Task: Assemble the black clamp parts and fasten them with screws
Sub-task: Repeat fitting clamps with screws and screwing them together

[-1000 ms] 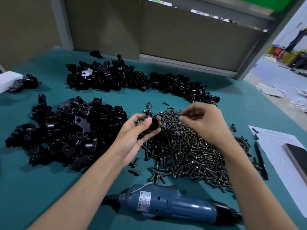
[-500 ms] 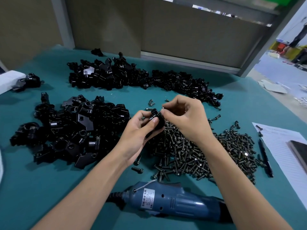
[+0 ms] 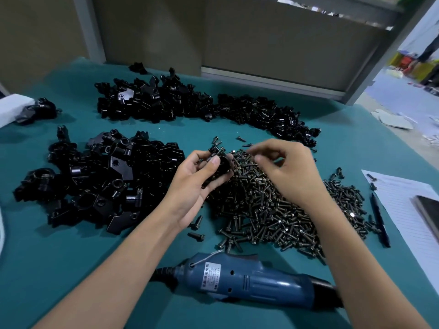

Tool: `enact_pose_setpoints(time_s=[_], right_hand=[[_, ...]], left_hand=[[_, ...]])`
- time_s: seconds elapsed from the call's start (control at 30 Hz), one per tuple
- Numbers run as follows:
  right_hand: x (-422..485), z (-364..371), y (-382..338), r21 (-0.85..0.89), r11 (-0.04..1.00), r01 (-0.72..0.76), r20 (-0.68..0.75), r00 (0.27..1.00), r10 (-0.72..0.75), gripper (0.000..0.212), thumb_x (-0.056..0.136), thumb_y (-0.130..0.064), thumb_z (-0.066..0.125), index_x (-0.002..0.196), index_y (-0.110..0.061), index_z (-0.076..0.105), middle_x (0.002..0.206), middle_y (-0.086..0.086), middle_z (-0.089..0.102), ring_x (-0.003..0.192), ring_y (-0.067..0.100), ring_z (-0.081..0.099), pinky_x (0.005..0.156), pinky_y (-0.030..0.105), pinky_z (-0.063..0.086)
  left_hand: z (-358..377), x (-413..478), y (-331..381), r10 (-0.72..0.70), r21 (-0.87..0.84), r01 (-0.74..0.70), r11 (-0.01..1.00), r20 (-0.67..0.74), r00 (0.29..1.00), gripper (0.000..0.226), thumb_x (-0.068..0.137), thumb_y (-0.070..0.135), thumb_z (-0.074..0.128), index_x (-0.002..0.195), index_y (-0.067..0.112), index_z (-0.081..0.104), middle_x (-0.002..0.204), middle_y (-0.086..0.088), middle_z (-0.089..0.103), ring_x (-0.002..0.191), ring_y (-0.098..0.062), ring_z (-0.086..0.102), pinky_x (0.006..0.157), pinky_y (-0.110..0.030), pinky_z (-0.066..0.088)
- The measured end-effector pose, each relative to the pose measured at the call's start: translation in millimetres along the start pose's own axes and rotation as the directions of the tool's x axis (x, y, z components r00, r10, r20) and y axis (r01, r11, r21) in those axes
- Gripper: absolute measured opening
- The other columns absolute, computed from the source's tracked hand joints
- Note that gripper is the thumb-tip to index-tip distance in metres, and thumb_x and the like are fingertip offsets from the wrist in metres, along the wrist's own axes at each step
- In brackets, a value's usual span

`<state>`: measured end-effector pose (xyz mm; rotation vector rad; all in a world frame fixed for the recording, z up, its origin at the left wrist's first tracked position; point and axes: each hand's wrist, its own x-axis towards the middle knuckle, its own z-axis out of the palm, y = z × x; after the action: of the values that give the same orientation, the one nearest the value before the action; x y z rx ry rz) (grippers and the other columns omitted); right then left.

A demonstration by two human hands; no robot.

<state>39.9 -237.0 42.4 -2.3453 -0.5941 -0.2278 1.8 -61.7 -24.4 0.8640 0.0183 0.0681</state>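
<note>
My left hand (image 3: 199, 181) grips a small black clamp part (image 3: 222, 165) with thumb and fingers, holding it just above the left edge of the big pile of dark screws (image 3: 273, 210). A screw seems to stick out of the part's top. My right hand (image 3: 288, 170) hovers over the far side of the screw pile, a little right of the clamp part. Its fingers are curled downward, and blur hides whether they pinch a screw. Loose black clamp parts (image 3: 99, 181) lie heaped to the left of my left hand.
A blue electric screwdriver (image 3: 249, 280) lies near the front edge between my forearms. Two more heaps of black parts (image 3: 166, 103) (image 3: 266, 115) sit at the back. On the right are a lined paper sheet (image 3: 403, 203), a pen (image 3: 380, 219) and a dark phone (image 3: 427, 207).
My right hand went from the screw pile to the clamp part, met my left hand there, then drew back right over the pile. My left hand kept hold of the part.
</note>
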Motion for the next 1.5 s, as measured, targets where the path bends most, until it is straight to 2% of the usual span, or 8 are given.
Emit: enact_pose_setpoints(time_s=[0.1,0.23,0.5,0.7,1.1,1.37,1.43,1.5], right_hand=[[-11,-6,6,-0.293,0.952,-0.091,0.194,0.969,0.153,0.007,0.085,-0.023,0.075,0.082,-0.028,0.071,0.076,-0.016,0.066,0.074,0.0,0.062,0.075,0.027,0.057],[-32,6,7,-0.546,0.826,-0.14,0.19,0.94,0.284,0.027,0.08,-0.045,0.077,0.088,-0.025,0.062,0.08,-0.003,0.065,0.076,0.02,0.064,0.073,0.038,0.057],[-28,8,8,-0.467,0.878,-0.109,0.232,0.943,0.24,0.01,0.082,-0.026,0.078,0.082,-0.023,0.068,0.082,-0.003,0.068,0.077,0.02,0.065,0.074,0.04,0.057],[-14,7,-8,0.01,1.0,-0.014,0.022,1.0,0.014,0.008,0.09,-0.013,0.069,0.088,-0.015,0.061,0.074,-0.006,0.068,0.065,0.006,0.068,0.067,0.03,0.058],[-2,25,-11,-0.191,0.913,0.359,-0.066,0.924,-0.377,0.017,0.081,0.008,0.071,0.095,-0.001,0.077,0.089,0.011,0.074,0.082,0.024,0.07,0.08,0.036,0.058],[-13,14,-17,0.043,0.982,0.185,0.0,0.983,-0.185,0.051,0.09,0.0,0.064,0.136,-0.021,0.055,0.114,-0.006,0.071,0.103,0.001,0.064,0.09,0.013,0.049],[-26,3,-22,0.022,0.989,0.146,0.023,0.989,-0.147,0.048,0.093,-0.014,0.062,0.137,-0.029,0.052,0.119,-0.015,0.066,0.103,-0.003,0.061,0.091,0.017,0.05],[-51,-9,-30,-0.1,0.981,0.166,0.131,0.98,-0.153,0.038,0.093,-0.045,0.052,0.13,-0.041,0.053,0.096,-0.026,0.063,0.088,-0.006,0.06,0.082,0.021,0.055]], left_hand=[[-1,2,1,0.007,-0.02,-0.007,1.0,-0.009,1.0,0.025,0.083,0.016,0.062,0.102,0.003,0.053,0.113,-0.02,0.07,0.108,-0.031,0.067,0.088,-0.036,0.057],[-1,2,1,-0.001,-0.008,0.001,1.0,-0.016,1.0,0.025,0.082,0.017,0.063,0.101,0.004,0.054,0.121,-0.025,0.065,0.113,-0.035,0.064,0.089,-0.037,0.057],[0,1,1,-0.019,-0.019,0.018,1.0,-0.017,1.0,0.025,0.081,0.017,0.063,0.1,0.004,0.054,0.115,-0.021,0.069,0.108,-0.03,0.067,0.088,-0.036,0.058],[3,-1,2,-0.068,-0.073,0.067,0.995,-0.005,0.998,0.032,0.085,0.016,0.059,0.112,-0.001,0.053,0.115,-0.022,0.069,0.111,-0.032,0.065,0.09,-0.038,0.057],[7,-6,10,-0.136,-0.129,0.129,0.983,-0.046,0.99,0.059,0.085,0.018,0.06,0.132,-0.015,0.044,0.133,-0.03,0.056,0.119,-0.035,0.061,0.093,-0.035,0.056],[6,-9,10,-0.154,-0.17,0.148,0.974,-0.021,0.988,0.058,0.086,0.017,0.059,0.133,-0.013,0.044,0.125,-0.026,0.063,0.11,-0.035,0.067,0.08,-0.028,0.06],[6,-8,9,-0.146,-0.181,0.143,0.973,0.0,0.989,0.056,0.089,0.016,0.057,0.134,-0.014,0.043,0.122,-0.026,0.065,0.11,-0.035,0.066,0.077,-0.026,0.059],[4,-7,9,-0.149,-0.199,0.144,0.969,-0.007,0.989,0.056,0.088,0.015,0.058,0.134,-0.014,0.043,0.118,-0.024,0.067,0.106,-0.035,0.068,0.077,-0.029,0.059]])
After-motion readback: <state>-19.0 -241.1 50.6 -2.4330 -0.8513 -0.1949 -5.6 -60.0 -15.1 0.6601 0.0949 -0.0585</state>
